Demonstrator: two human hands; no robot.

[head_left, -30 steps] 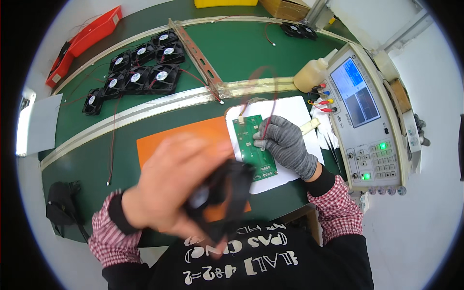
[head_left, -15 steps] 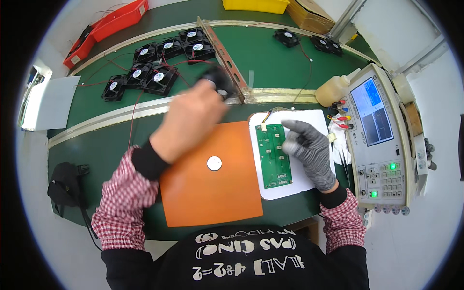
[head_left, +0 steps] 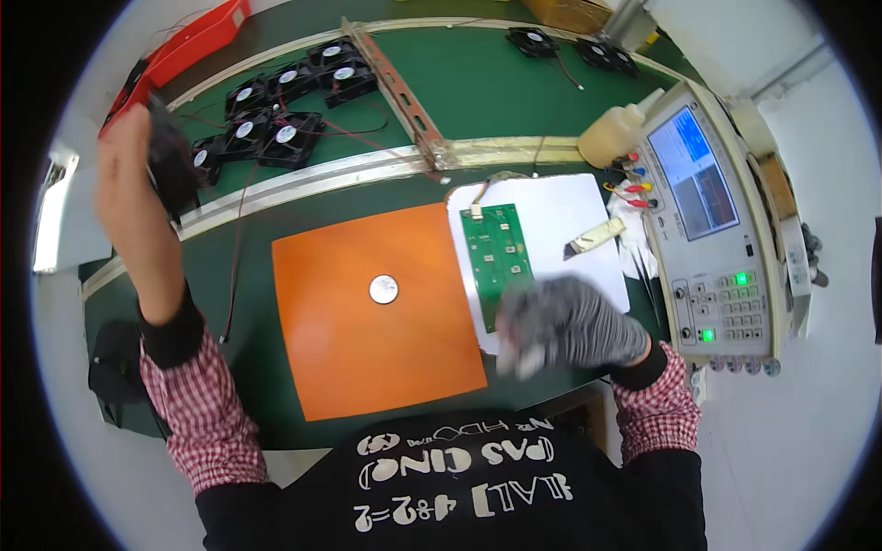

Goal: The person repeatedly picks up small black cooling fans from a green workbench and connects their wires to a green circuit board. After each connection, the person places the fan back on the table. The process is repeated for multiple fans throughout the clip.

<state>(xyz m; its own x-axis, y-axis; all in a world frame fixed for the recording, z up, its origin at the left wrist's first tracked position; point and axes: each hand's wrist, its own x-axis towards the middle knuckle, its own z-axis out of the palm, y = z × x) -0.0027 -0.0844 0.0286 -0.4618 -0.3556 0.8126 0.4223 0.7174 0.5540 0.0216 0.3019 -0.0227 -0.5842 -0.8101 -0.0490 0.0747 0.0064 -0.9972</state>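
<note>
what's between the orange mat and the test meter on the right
In the head view, a white sheet lies between the orange mat and the meter, carrying a green circuit board; the gloved right hand covers its near edge.

Single head-worn fisheye, steeply down over workbench [head_left: 514,101]

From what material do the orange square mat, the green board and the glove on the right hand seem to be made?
The orange mat looks like matte rubber or silicone: flat, even, no glare. The green board seems to be rigid laminate with small metal pads, a circuit board. The glove on the right hand looks like grey knitted fabric, though blurred.
</note>
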